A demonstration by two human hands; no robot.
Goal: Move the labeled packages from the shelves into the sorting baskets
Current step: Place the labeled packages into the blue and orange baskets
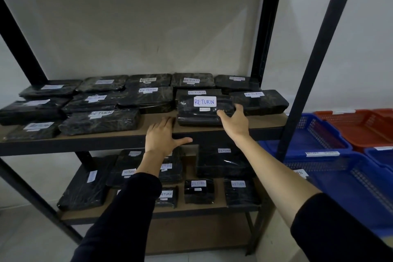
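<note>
We see black packages [100, 121] in glossy wrap across the brown shelf board [157, 116], each bearing a white label; the front package [202, 112] near the board's right edge has the clearest one [204, 101], white with "RETURN" in blue ink (the other labels' lettering looks grey and faint). The shelf frame [265, 34] is black against an off-white wall [131, 27]. Past the shelf's right edge stand blue baskets [314, 134] and an orange-red basket [357, 125], all of mesh-patterned plastic with white label strips. Both sleeves [127, 208] are black.
</note>
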